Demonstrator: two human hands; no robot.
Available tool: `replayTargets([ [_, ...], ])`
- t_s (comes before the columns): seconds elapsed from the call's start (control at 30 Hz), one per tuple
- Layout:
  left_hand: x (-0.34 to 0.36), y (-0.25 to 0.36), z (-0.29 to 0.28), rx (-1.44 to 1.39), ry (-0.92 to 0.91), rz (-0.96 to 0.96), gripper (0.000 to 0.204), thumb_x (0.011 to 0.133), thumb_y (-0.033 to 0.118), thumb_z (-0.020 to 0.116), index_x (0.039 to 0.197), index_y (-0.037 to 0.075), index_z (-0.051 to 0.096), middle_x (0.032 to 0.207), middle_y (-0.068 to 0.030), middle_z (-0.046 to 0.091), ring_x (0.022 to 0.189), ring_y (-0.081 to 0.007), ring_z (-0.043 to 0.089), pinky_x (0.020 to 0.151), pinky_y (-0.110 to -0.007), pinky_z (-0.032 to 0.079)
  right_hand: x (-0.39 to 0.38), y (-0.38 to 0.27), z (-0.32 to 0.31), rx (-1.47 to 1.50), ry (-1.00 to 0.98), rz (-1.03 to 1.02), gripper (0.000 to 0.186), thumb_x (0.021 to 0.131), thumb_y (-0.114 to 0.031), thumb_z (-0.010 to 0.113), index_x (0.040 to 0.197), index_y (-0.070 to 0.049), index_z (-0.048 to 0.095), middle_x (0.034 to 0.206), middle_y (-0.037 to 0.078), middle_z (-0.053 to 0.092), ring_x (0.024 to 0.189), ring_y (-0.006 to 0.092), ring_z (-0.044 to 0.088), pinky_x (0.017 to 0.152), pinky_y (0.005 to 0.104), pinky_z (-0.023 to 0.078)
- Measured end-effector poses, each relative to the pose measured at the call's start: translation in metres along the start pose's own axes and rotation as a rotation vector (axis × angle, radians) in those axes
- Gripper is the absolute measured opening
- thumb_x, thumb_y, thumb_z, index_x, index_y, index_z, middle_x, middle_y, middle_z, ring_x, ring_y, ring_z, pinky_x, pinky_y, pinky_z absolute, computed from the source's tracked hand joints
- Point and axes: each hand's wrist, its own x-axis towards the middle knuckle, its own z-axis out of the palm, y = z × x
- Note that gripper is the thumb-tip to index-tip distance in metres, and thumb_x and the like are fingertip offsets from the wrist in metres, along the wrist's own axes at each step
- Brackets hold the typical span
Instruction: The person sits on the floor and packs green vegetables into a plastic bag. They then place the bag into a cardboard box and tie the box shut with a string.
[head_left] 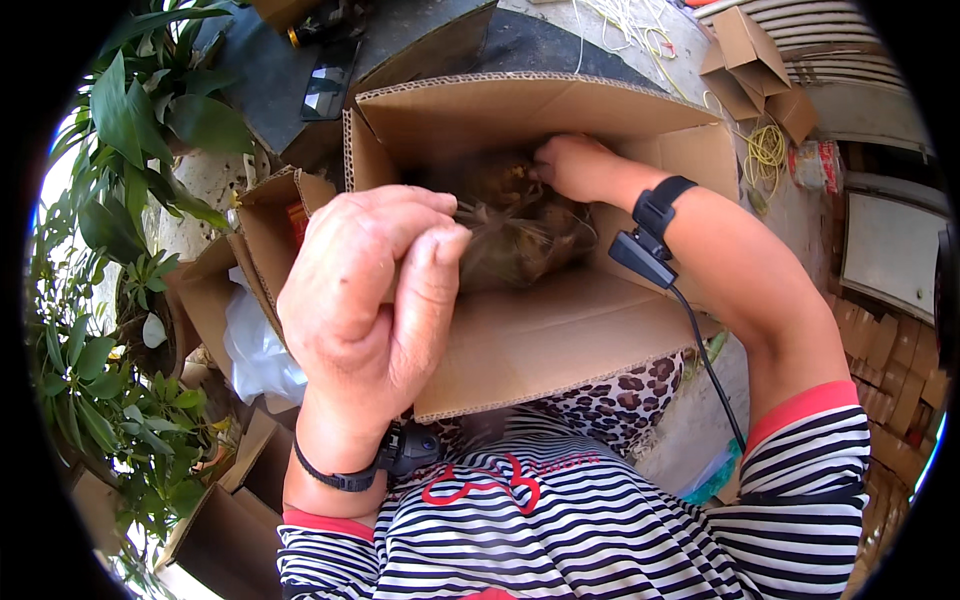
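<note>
A deep open cardboard box point(560, 330) stands in front of me. Inside it sits a clear plastic bag point(520, 245) with brownish contents that I cannot make out. My left hand point(365, 285) is raised over the box's left side, its fingers curled and thumb pressed in. Thin stretched plastic of the bag runs from these fingertips toward its middle. Deeper in the box, my right hand point(578, 168) is closed at the bag's far right edge, pinching the plastic; its fingertips are partly hidden.
A phone point(328, 85) lies on a dark surface behind the box. To the left are smaller cartons point(275, 205), a white plastic bag point(258, 345) and leafy plants point(130, 110). At the far right are small cardboard boxes point(745, 55), yellow cord point(763, 160) and stacked cardboard point(890, 370).
</note>
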Motion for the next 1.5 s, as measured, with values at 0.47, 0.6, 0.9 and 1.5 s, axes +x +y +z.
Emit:
replayTargets([
  [0.47,-0.003,-0.005,0.002,-0.071,0.038,-0.072,0.003,0.089,0.003,0.065,0.091,0.001,0.064,0.088,-0.01,0.068,0.079,-0.0192,0.064,0.073,-0.027,0.05,-0.042,-0.076,-0.03,-0.327,0.025,-0.146,0.026,0.077,0.0,0.059,0.101,-0.006,0.065,0.106,0.016,0.066,0.1,0.0346,0.064,0.082,0.0437,0.052],
  [0.6,-0.003,0.002,0.002,-0.059,0.047,-0.098,0.006,0.091,0.003,0.062,0.097,0.002,0.064,0.089,-0.0083,0.067,0.078,-0.0174,0.063,0.071,-0.025,0.049,-0.034,-0.062,-0.006,-0.079,-0.088,-0.054,0.033,0.083,-0.006,0.057,0.115,-0.009,0.066,0.115,0.017,0.066,0.109,0.0334,0.062,0.089,0.042,0.051],
  [0.9,0.005,0.052,-0.006,0.353,-0.321,0.017,0.01,0.088,0.003,0.061,0.096,0.002,0.067,0.076,-0.0111,0.067,0.073,-0.0253,0.066,0.069,-0.033,0.051,-0.019,-0.046,0.016,-0.121,-0.12,-0.079,0.034,0.082,-0.009,0.059,0.115,-0.012,0.066,0.117,0.014,0.065,0.111,0.033,0.061,0.091,0.0411,0.05],
  [1.5,0.004,-0.066,0.108,0.821,-1.538,-0.413,0.031,0.085,0.015,0.053,0.109,0.005,0.07,0.12,-0.0192,0.063,0.109,-0.0339,0.062,0.091,-0.037,0.049,-0.035,-0.037,0.022,0.112,-0.199,-0.131,0.029,0.079,-0.008,0.055,0.105,-0.005,0.069,0.086,0.015,0.07,0.075,0.0263,0.069,0.065,0.0396,0.053],
])
